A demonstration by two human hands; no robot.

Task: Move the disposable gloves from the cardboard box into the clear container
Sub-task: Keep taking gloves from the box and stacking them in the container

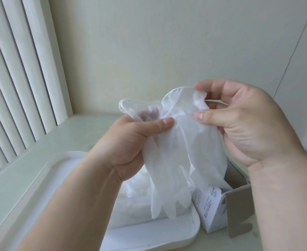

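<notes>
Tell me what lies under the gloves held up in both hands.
Under the held gloves sits the clear container with more gloves piled inside; the printed cardboard box stands beside it. The hanging gloves cover part of the pile.

Your left hand (131, 140) and your right hand (246, 120) are both bare, with no rings, no watch and no bands at the wrists. Your forearms are uncovered too, and no sleeve edge shows anywhere along them up to the bottom border of the view. Your thumbnails are short and plain, without polish, and fine creases run across the inside of each wrist and over the pad below your right thumb.
</notes>
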